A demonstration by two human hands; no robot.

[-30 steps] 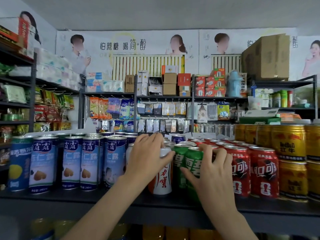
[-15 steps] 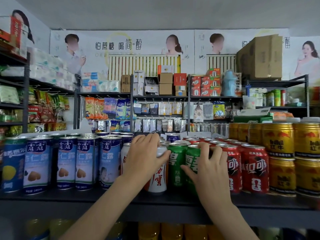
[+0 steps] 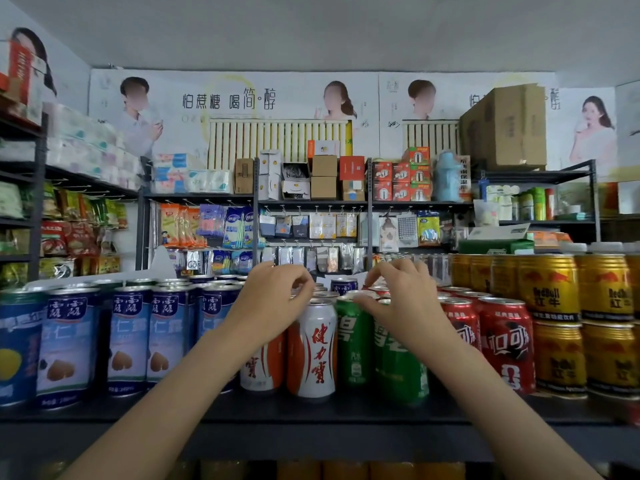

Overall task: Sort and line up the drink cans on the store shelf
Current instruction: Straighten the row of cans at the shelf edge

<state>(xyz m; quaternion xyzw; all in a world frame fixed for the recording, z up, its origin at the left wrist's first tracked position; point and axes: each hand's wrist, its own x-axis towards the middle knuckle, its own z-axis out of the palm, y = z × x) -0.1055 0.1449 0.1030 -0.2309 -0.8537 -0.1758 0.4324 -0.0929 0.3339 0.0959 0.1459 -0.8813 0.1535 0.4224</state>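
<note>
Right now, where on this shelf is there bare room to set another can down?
Only the dark front lip of the shelf, ahead of the white-and-orange cans and green cans, is bare. Behind it the rows stand packed: blue cans left, red cans and stacked gold cans right. Both hands hover over the middle rows.

Counted along the front row of the shelf (image 3: pixel 311 410): five blue cans (image 3: pixel 129 341) with a nut picture, plus one blue can with a lemon (image 3: pixel 14 348) at the far left. Two white-and-orange cans (image 3: pixel 317 348), two green cans (image 3: pixel 353 341), two red cans (image 3: pixel 505 344). Gold cans (image 3: pixel 549 289) stand in two tiers, at least three per tier. Two hands, left hand (image 3: pixel 273 299) and right hand (image 3: pixel 405 296).
</note>
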